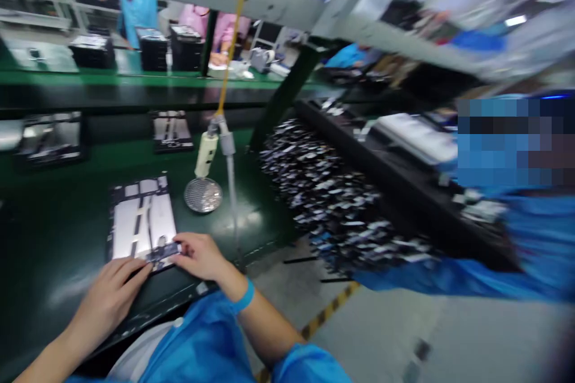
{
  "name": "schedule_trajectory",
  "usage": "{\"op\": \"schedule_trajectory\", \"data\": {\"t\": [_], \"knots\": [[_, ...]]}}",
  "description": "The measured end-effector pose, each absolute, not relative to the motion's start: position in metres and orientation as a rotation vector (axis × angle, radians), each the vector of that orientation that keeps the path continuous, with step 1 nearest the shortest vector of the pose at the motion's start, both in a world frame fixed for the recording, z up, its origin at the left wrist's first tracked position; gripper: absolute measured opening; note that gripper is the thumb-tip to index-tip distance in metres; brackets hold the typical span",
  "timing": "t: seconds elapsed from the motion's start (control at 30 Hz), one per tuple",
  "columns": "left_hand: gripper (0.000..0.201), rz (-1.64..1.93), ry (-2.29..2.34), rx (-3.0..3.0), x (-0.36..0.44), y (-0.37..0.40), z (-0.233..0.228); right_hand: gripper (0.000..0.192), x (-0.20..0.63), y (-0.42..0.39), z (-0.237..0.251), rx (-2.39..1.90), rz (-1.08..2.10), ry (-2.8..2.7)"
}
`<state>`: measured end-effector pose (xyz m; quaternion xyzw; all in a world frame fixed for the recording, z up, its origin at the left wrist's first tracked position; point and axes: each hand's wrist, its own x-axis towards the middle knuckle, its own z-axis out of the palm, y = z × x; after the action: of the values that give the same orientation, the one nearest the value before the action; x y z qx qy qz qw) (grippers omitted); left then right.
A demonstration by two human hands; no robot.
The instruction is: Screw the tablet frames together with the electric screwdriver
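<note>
At the near end of a flat panel [126,224], the right hand [200,256] pinches a dark part [167,250]. The left hand [115,288] lies at the panel's near edge, grip unclear.

Panel [130,221]: silver-white, black-edged. Small part [167,250] at its 5 o'clock: dark blue-grey. Desk [54,215]: dark green. From panel, 2 o'clock: disc [203,195], silver-grey, finely lined. 1 to 2 o'clock: cylinder [206,154], cream with black marks. 1 o'clock: cord [231,42], yellow. 4 o'clock: wristband [245,297], bright blue; farther, tape [332,309], yellow-black stripes, on grey floor [404,323].
</note>
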<state>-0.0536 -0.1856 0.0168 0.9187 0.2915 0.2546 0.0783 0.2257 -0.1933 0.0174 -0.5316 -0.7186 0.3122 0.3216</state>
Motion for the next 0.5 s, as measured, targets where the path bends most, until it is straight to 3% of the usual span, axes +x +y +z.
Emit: {"op": "schedule_trajectory", "data": {"t": [0.5], "knots": [[0.045, 0.735, 0.823, 2.742, -0.067, -0.172, -0.024, 0.042, 0.221, -0.191, 0.018, -1.522, 0.79, -1.89]]}}
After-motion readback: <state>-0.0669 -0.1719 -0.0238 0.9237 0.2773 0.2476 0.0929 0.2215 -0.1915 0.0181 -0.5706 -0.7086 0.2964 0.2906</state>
